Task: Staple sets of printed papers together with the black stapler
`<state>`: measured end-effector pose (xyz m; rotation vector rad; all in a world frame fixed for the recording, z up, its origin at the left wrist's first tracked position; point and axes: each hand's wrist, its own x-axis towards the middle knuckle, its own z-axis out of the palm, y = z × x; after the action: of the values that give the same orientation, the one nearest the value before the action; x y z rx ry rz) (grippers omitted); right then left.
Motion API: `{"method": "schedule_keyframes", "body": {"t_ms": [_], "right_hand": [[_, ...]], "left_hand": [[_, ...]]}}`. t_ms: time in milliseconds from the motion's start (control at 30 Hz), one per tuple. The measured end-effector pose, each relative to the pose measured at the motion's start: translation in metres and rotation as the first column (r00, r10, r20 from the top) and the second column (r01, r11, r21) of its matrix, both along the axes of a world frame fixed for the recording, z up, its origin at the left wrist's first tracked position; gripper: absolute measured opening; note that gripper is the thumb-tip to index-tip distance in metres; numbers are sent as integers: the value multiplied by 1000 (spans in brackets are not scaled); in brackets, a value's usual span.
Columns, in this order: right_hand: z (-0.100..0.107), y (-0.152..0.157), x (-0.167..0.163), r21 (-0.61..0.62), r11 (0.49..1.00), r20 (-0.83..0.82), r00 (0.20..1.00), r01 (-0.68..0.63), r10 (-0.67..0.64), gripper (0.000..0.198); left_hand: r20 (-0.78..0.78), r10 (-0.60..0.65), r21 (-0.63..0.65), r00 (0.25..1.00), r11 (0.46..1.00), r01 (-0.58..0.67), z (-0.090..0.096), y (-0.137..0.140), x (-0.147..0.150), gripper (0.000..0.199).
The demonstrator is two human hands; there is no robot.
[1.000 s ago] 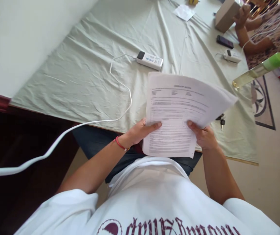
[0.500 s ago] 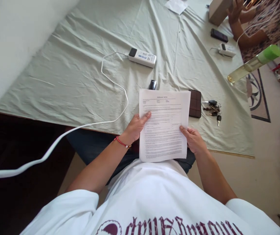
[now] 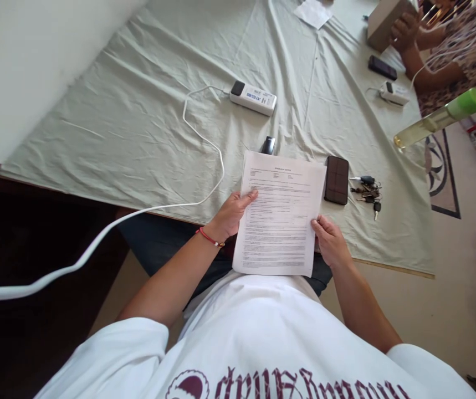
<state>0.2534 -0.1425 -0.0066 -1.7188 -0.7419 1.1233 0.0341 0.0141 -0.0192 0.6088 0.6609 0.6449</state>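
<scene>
A printed paper document (image 3: 279, 221), with small text and a heading at the top, is held up in front of my lap. My left hand (image 3: 234, 213) grips its left edge, thumb on the front and fingers behind. At the right edge, my right hand (image 3: 329, 235) pinches the paper between thumb and fingers. Just past the top of the document lies a small dark, shiny object (image 3: 268, 145), partly covered by it. To its right are a dark brown rectangular case or phone (image 3: 337, 180) and a bunch of keys (image 3: 369, 193).
A pale green cloth (image 3: 138, 138) covers the table. On it lie a white power bank (image 3: 253, 98) with a white cable (image 3: 154, 208), a dark phone (image 3: 382, 67), another white device (image 3: 394, 93) and a green-capped bottle (image 3: 441, 118). Another person's hand (image 3: 406, 30) touches a box (image 3: 387, 25).
The document has tilted slightly, its lower end shifting left. My right thumb has slid outward to the paper's edge. The view has shifted a little, and the other person's hand now lies against the box.
</scene>
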Motion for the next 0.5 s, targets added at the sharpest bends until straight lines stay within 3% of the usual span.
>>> {"method": "schedule_keyframes", "body": {"t_ms": [67, 100, 167, 233, 300, 367, 500], "right_hand": [[4, 6, 7, 4, 1000, 240, 971, -14, 12, 40], [9, 10, 11, 48, 999, 409, 912, 1, -21, 42], [25, 24, 15, 217, 976, 697, 697, 22, -171, 48], [46, 42, 13, 292, 953, 835, 507, -83, -212, 48], [68, 63, 4, 247, 948, 923, 345, -202, -168, 45], [84, 81, -7, 152, 942, 969, 233, -299, -82, 43], [89, 102, -19, -45, 922, 990, 109, -384, 94, 43]], "left_hand": [[-8, -11, 17, 1000, 1000, 11, 1, -1, 2, 44], [-9, -27, 30, 1000, 999, 27, 1, -1, 3, 45], [-9, -58, 55, 998, 997, 59, 2, -3, 6, 46], [-9, -80, 71, 997, 994, 81, 3, -5, 8, 48], [-10, -92, 85, 996, 992, 92, 3, -6, 10, 48], [-16, -99, 101, 995, 990, 100, 2, -6, 11, 46], [-47, -97, 127, 994, 987, 102, -2, -5, 10, 45]]}}
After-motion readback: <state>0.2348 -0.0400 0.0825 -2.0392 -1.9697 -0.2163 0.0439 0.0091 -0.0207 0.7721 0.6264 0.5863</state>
